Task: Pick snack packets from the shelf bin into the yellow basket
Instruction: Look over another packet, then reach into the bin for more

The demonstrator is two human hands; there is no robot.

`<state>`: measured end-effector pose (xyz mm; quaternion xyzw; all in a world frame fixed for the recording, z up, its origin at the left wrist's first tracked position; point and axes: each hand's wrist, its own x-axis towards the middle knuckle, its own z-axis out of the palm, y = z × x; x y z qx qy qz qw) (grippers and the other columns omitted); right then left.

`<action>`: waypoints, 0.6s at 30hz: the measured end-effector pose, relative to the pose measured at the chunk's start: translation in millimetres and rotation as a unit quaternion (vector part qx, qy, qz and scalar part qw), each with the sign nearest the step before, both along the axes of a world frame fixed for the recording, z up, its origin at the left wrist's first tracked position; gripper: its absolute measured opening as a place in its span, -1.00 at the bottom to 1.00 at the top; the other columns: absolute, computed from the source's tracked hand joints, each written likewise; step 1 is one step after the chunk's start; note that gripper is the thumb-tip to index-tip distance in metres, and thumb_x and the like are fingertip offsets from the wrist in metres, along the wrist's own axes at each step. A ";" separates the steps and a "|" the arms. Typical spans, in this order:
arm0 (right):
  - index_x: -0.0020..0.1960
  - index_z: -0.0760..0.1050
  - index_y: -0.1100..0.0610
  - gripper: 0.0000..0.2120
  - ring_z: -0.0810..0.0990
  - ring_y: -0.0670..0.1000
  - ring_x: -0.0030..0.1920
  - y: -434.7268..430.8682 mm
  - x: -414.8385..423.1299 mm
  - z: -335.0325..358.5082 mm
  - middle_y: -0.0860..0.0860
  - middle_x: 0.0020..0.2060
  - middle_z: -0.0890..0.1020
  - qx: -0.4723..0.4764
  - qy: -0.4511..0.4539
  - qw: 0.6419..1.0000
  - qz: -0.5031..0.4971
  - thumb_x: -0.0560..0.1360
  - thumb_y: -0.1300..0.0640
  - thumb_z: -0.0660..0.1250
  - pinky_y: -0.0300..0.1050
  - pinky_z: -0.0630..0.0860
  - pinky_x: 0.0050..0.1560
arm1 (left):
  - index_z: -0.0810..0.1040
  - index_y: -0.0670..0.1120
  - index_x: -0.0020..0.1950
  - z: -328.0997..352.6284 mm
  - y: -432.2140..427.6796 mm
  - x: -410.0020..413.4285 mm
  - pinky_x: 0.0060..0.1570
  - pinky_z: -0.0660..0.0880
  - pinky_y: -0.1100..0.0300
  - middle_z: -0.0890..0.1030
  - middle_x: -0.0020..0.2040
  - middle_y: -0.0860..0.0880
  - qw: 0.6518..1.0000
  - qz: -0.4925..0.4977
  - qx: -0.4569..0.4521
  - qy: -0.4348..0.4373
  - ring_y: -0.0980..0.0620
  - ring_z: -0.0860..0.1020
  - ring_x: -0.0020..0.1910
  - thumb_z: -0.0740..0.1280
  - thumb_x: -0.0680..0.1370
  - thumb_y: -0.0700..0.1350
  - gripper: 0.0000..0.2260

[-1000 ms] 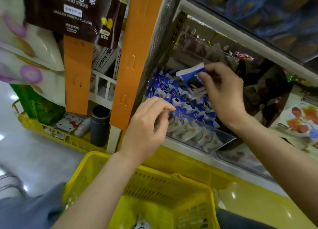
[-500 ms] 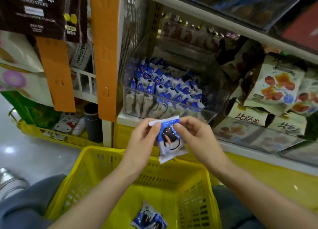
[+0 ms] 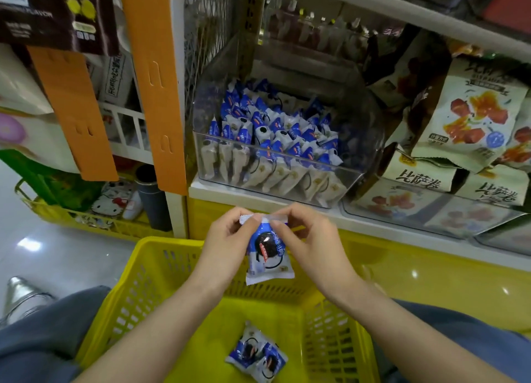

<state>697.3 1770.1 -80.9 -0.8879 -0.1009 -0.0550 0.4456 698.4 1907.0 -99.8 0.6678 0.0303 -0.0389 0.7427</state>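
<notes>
Blue-and-white snack packet (image 3: 268, 256) hangs above the yellow basket (image 3: 161, 267), its top seal pinched by fingers (image 3: 247, 222) of left hand (image 3: 227, 239) and right hand (image 3: 310, 244). Uneven release may tip it past the rim.

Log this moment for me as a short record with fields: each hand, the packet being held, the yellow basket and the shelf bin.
left hand: pinches the top seal of the held packet near its left end
right hand: pinches the same seal near its right end
held packet: blue and white, hanging upright above the yellow basket
yellow basket: two loose packets lie on its floor
shelf bin: clear, holds many similar blue and white packets
task step: held packet not yet dropped in
</notes>
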 end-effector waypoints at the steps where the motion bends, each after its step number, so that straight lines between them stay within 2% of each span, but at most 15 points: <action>1: -0.07 0.57 0.10 -0.94 0.56 -0.15 -0.16 -0.5 -0.8 0.6 -0.09 -0.20 0.61 -0.054 -0.054 0.997 0.010 0.50 0.15 0.33 -0.19 0.54 -0.15 | 0.51 -0.22 -0.18 0.0 -1.2 0.1 -0.38 0.49 0.32 0.57 -0.30 -0.08 1.000 -0.001 -0.014 0.017 0.16 0.56 -0.34 0.25 0.56 -0.18 -0.83; 3: -0.05 0.57 0.07 -0.93 0.54 -0.14 -0.17 -1.9 -1.4 0.7 -0.10 -0.17 0.59 -0.139 -0.128 0.981 0.035 0.51 0.13 0.33 -0.19 0.52 -0.17 | 0.52 -0.16 -0.19 -2.0 -1.9 -0.1 -0.33 0.48 0.29 0.58 -0.29 -0.06 0.998 -0.007 -0.035 0.051 0.16 0.56 -0.32 0.24 0.57 -0.14 -0.83; 4: -0.04 0.58 0.07 -0.93 0.54 -0.14 -0.17 -2.7 -0.9 -0.1 -0.10 -0.17 0.59 -0.151 -0.139 0.978 0.039 0.51 0.12 0.33 -0.20 0.52 -0.18 | 0.52 -0.14 -0.18 -3.0 -1.5 0.1 -0.27 0.47 0.23 0.59 -0.28 -0.05 0.997 -0.015 -0.044 0.067 0.13 0.56 -0.29 0.24 0.57 -0.12 -0.83; 6: -0.06 0.58 0.05 -0.94 0.55 -0.15 -0.17 -2.5 0.6 -0.7 -0.13 -0.19 0.60 -0.115 -0.118 0.986 0.023 0.51 0.12 0.33 -0.27 0.49 -0.18 | 0.55 -0.13 -0.08 -3.1 -0.3 0.7 -0.15 0.48 0.12 0.63 -0.23 -0.03 0.992 -0.041 -0.067 0.099 0.07 0.58 -0.20 0.24 0.57 -0.06 -0.82; 9: -0.14 0.53 -0.03 -0.90 0.57 -0.18 -0.18 -1.7 4.9 -0.6 -0.17 -0.26 0.59 -0.002 -0.048 0.998 -0.042 0.51 0.15 0.32 -0.36 0.47 -0.21 | 0.56 -0.11 0.06 -1.6 0.4 1.3 0.01 0.52 0.04 0.69 -0.08 -0.06 0.982 -0.091 -0.095 0.134 0.01 0.64 -0.09 0.26 0.55 -0.02 -0.79; 11: -0.16 0.49 -0.03 -0.85 0.60 -0.12 -0.22 -2.2 9.5 1.4 -0.11 -0.25 0.62 0.083 0.013 0.993 -0.081 0.52 0.19 0.29 -0.26 0.54 -0.25 | 0.54 -0.15 0.11 0.4 0.9 0.3 -0.05 0.56 0.08 0.68 -0.02 -0.10 0.981 -0.118 -0.078 0.130 -0.02 0.65 -0.07 0.30 0.52 -0.05 -0.77; 14: -0.10 0.48 0.10 -0.91 0.63 -0.17 -0.29 -0.2 12.9 5.7 0.04 -0.22 0.63 0.237 0.121 0.959 -0.100 0.55 0.24 0.24 -0.29 0.55 -0.39 | 0.53 -0.16 0.11 1.9 2.2 0.1 -0.22 0.59 0.19 0.67 -0.01 -0.13 0.987 -0.103 -0.061 0.106 0.01 0.63 -0.15 0.34 0.51 -0.12 -0.79; 16: -0.04 0.48 0.17 -0.94 0.63 -0.18 -0.30 1.0 13.3 7.5 0.06 -0.19 0.63 0.274 0.157 0.945 -0.089 0.56 0.23 0.23 -0.29 0.57 -0.37 | 0.54 -0.13 0.11 1.6 3.7 1.1 -0.25 0.55 0.20 0.67 -0.03 -0.12 0.991 -0.081 -0.052 0.090 0.04 0.61 -0.17 0.34 0.51 -0.12 -0.80; 18: -0.02 0.49 0.16 -0.92 0.63 -0.18 -0.31 -0.4 14.4 8.0 0.06 -0.18 0.64 0.260 0.168 0.948 -0.075 0.56 0.19 0.23 -0.28 0.58 -0.35 | 0.56 -0.11 0.08 0.1 5.8 2.3 -0.31 0.52 0.26 0.67 -0.06 -0.11 0.994 -0.068 -0.040 0.077 0.06 0.61 -0.20 0.36 0.49 -0.12 -0.82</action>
